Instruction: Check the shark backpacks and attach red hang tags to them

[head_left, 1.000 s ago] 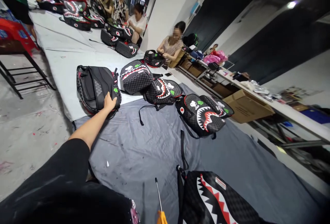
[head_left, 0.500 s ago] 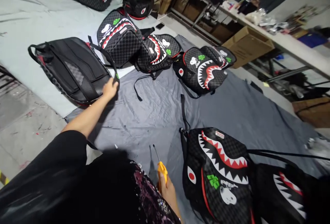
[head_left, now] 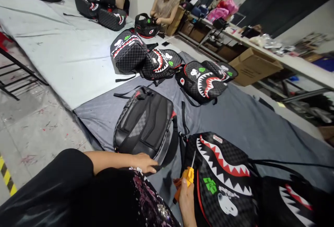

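A black checkered backpack point(head_left: 146, 122) lies back-panel up on the grey cloth in front of me, its shoulder straps showing. My left hand point(head_left: 144, 162) grips its near edge, with some fingers hidden. My right hand point(head_left: 187, 195) is closed around a yellow-and-orange tool point(head_left: 188, 175) with a thin metal shaft pointing up and away; its exact kind I cannot make out. Just right of this hand lies another backpack point(head_left: 221, 164), front up, with a red-and-white shark mouth, a green patch and a white cartoon dog.
Several similar backpacks point(head_left: 130, 53) sit farther off on the pale and grey cloths. A person point(head_left: 167, 7) sits at the back beside a bag. Along the right stands a long table point(head_left: 287, 53) with a cardboard box point(head_left: 254, 67) by it. A black metal rack point(head_left: 19, 70) stands at left.
The back-up backpack has moved right and toward me, off the pale cloth onto the grey one, with my left hand on it. My right hand and the tool have shifted right.
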`<state>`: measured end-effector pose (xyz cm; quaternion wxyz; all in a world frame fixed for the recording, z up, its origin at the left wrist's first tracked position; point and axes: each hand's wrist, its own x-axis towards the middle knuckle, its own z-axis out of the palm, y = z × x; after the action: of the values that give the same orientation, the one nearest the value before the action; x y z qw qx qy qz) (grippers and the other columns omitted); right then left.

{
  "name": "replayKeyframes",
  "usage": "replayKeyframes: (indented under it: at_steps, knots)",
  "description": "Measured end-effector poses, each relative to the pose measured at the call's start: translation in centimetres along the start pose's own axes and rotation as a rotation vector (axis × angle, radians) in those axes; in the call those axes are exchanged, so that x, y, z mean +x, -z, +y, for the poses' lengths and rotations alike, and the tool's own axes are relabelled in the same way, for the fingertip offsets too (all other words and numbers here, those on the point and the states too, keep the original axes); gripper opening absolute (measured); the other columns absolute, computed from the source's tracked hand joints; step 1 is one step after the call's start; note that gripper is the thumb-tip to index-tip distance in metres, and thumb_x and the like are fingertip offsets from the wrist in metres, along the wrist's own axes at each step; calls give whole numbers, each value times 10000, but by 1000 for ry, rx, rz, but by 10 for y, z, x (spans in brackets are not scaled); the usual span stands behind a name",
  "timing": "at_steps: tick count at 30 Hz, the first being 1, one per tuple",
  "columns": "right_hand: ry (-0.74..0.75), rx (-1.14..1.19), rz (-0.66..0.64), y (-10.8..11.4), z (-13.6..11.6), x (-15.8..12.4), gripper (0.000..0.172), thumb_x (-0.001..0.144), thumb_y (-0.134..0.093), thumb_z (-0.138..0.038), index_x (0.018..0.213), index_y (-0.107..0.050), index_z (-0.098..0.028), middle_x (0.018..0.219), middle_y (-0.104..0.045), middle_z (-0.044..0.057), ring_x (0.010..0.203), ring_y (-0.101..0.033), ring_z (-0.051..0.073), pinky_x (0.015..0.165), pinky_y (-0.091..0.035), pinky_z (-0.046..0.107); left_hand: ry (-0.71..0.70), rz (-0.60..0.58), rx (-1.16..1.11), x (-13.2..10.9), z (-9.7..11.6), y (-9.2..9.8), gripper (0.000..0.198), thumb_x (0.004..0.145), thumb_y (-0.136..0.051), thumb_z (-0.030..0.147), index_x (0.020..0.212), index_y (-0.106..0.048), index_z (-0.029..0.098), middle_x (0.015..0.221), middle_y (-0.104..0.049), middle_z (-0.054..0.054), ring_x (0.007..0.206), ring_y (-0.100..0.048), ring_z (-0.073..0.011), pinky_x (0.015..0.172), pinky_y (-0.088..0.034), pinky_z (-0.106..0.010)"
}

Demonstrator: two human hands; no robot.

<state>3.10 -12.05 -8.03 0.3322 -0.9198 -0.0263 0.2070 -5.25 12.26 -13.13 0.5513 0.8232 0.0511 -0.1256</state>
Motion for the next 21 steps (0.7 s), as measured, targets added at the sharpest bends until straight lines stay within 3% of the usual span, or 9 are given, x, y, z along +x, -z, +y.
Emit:
replayKeyframes:
  at_steps: [6,8,10,12,14,17,21]
  knots:
    - [142,202,52,9,15,-15,684,898,-276,-727,1191,-531,-164,962,-696,109,940,-680,265,928,-518,399,113,170,45,-28,-4,0,436,936,-338,563,1151,-669,379,1053,-732,-46,979,-691,-273,870,-527,-437]
    - [160,301,28,7,15,-12,664,894,-286,-740,1083,-565,-168,947,-693,114,920,-681,260,902,-530,390,57,185,80,-39,6,-1,460,954,-330,552,1239,-636,361,1126,-710,-50,1057,-660,-265,934,-506,-419]
    - [180,380,7,8,13,-7,634,894,-297,-743,1009,-564,-180,923,-684,109,894,-679,252,890,-536,391,-37,293,201,-40,18,2,487,952,-395,535,1362,-557,327,1298,-630,-67,1232,-559,-262,1055,-431,-404]
    - [196,408,-10,12,8,-2,606,892,-304,-746,978,-548,-199,888,-671,94,849,-677,245,877,-540,398,-42,473,392,-28,26,9,614,916,-523,494,1479,-425,270,1504,-447,-103,1406,-373,-297,1148,-317,-437]
    - [179,383,-66,18,1,2,575,887,-316,-745,962,-529,-217,827,-652,69,758,-671,235,807,-555,397,76,555,564,-7,23,18,767,863,-634,439,1532,-322,229,1599,-281,-149,1464,-252,-355,1160,-263,-508]
    - [127,276,-252,27,-14,8,545,876,-354,-737,968,-523,-227,707,-619,30,617,-639,219,650,-556,377,211,483,696,23,6,24,797,850,-665,398,1536,-303,214,1609,-237,-186,1449,-274,-391,1125,-291,-548]
    - [109,187,-380,41,-37,25,554,834,-424,-734,993,-534,-215,623,-613,12,555,-632,214,569,-536,352,189,481,696,31,-8,19,624,930,-534,283,1516,-347,175,1578,-302,-208,1422,-328,-390,1090,-346,-546]
